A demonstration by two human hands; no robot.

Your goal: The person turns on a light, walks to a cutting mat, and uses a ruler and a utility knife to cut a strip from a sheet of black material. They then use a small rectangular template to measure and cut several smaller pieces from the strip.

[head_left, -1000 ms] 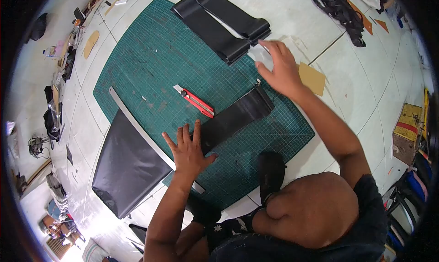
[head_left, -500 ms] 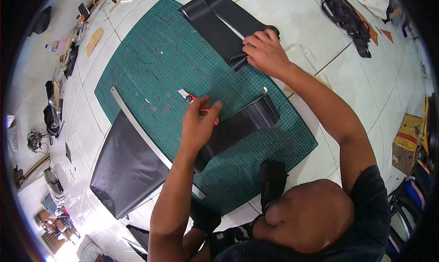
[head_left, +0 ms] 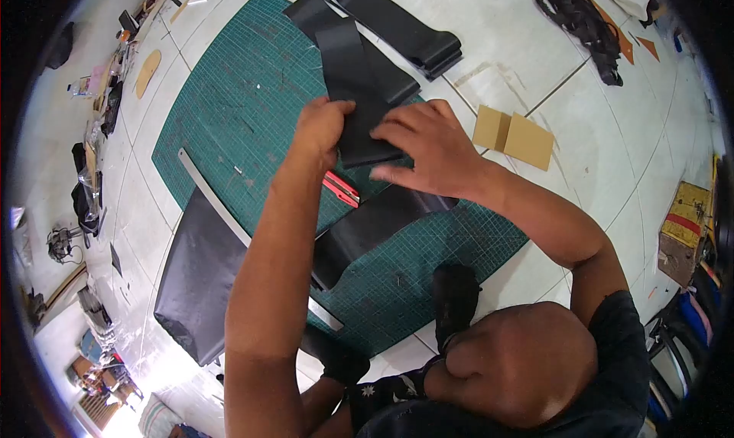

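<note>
A black strip point(head_left: 352, 94) stretches over the upper part of the green cutting mat point(head_left: 252, 101). Its left edge is pinched in my left hand point(head_left: 321, 130). My right hand point(head_left: 432, 143), fingers apart, lies against the strip's lower right side. Just below my left hand is a red cutter point(head_left: 342, 189), its upper end hidden. Another black strip point(head_left: 375, 227) crosses the mat beneath my hands. More folded black strips point(head_left: 405, 32) rest at the mat's top edge. A metal ruler point(head_left: 218, 205) slants along the mat's left side, partly behind my left forearm.
A large black sheet point(head_left: 195, 285) lies left of the ruler. On the tiled floor to the right are a tan folded card point(head_left: 527, 140), a black tangled bundle point(head_left: 581, 29) and a yellow box point(head_left: 683, 231). A foot point(head_left: 455, 300) stands on the mat's lower edge.
My left hand has moved up and taken hold of a black strip's edge. That strip has been drawn down over the mat. My right hand has moved down and opened, uncovering the tan card.
</note>
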